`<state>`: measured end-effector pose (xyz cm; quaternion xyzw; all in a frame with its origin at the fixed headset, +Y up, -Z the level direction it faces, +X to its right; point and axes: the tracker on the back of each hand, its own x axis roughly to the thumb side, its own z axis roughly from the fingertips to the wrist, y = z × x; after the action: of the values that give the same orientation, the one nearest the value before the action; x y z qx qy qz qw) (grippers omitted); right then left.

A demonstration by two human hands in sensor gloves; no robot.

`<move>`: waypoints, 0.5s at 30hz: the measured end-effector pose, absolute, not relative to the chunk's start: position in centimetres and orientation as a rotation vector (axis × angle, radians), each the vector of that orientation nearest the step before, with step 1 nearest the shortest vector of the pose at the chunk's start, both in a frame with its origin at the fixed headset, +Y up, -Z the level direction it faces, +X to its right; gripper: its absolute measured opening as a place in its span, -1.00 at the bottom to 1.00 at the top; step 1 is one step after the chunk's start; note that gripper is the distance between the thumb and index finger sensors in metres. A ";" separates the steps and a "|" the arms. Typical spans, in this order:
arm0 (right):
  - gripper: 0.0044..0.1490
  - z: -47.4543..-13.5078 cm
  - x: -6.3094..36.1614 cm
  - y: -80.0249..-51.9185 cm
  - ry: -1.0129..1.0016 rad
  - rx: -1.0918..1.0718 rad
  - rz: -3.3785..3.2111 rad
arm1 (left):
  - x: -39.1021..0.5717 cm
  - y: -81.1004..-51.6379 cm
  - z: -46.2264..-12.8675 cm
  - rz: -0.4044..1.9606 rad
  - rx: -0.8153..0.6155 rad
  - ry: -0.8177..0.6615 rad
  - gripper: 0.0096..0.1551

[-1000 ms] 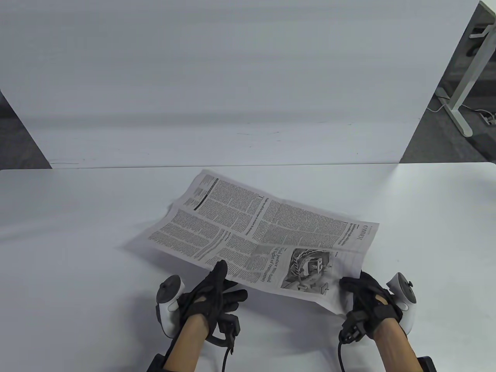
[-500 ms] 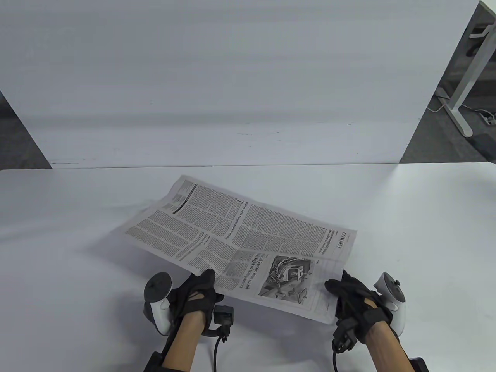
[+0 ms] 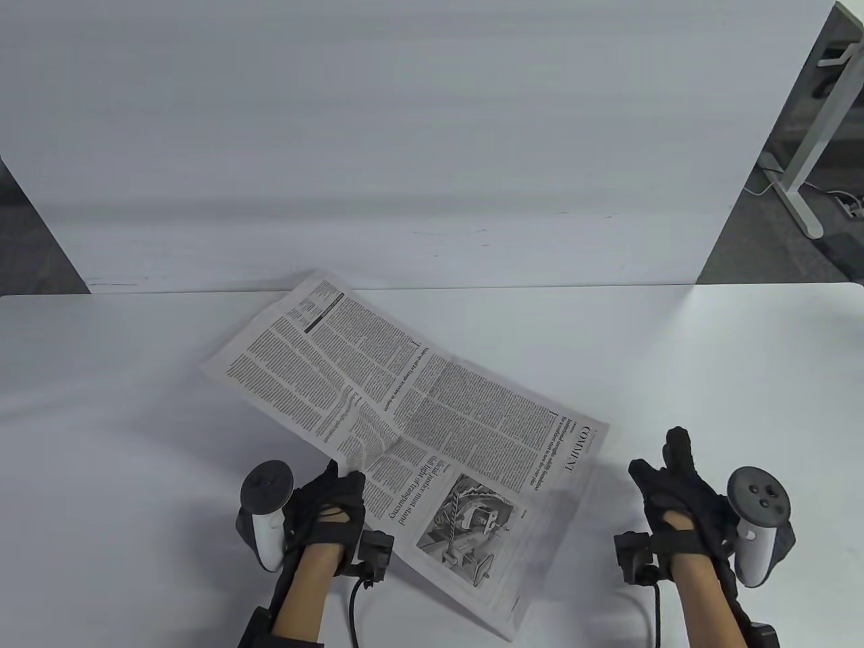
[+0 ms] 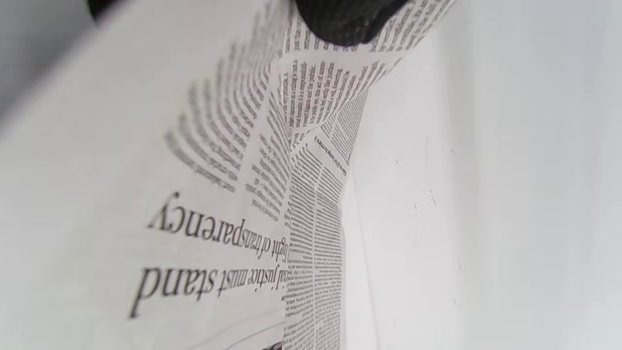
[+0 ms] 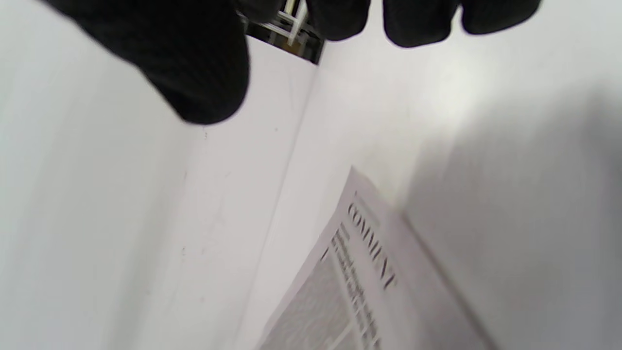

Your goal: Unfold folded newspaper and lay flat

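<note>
The newspaper (image 3: 418, 418) is an open printed sheet with a "COMMENT" heading and a drawing, lying slantwise across the white table (image 3: 101, 418). My left hand (image 3: 337, 489) pinches its near left edge, and the paper creases there; the left wrist view shows a fingertip (image 4: 347, 22) on the raised, bent sheet (image 4: 233, 204). My right hand (image 3: 665, 472) is off the paper, to its right, fingers spread and holding nothing. The right wrist view shows the sheet's "COMMENT" corner (image 5: 374, 262) below my free fingertips (image 5: 418, 24).
A white panel (image 3: 405, 135) stands upright along the table's far edge. A desk leg (image 3: 806, 155) and cables show on the floor at far right. Glove cables (image 3: 354, 607) trail toward the near edge.
My right hand has let go of the paper's right corner and moved right. The sheet has swung left and dropped toward the table, with my left hand still holding its edge.
</note>
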<state>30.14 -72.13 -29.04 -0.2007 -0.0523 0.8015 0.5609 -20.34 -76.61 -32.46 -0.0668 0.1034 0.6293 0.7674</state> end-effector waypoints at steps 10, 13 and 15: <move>0.19 -30.6 30.7 -73.1 -0.010 -0.261 1.815 | -21.0 -75.3 -33.3 1.407 -0.179 -0.012 -0.36; 0.23 -30.9 30.9 -73.4 0.046 -0.209 1.749 | -20.8 -74.9 -33.4 1.422 -0.205 -0.088 -0.37; 0.25 -31.1 31.0 -73.7 0.100 -0.161 1.696 | -20.4 -74.7 -33.5 1.434 -0.235 -0.166 -0.37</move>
<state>30.96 -73.66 -31.13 -0.0712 0.0442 0.7489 0.6574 -20.40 -74.65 -33.46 -0.1073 -0.0758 0.6549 0.7443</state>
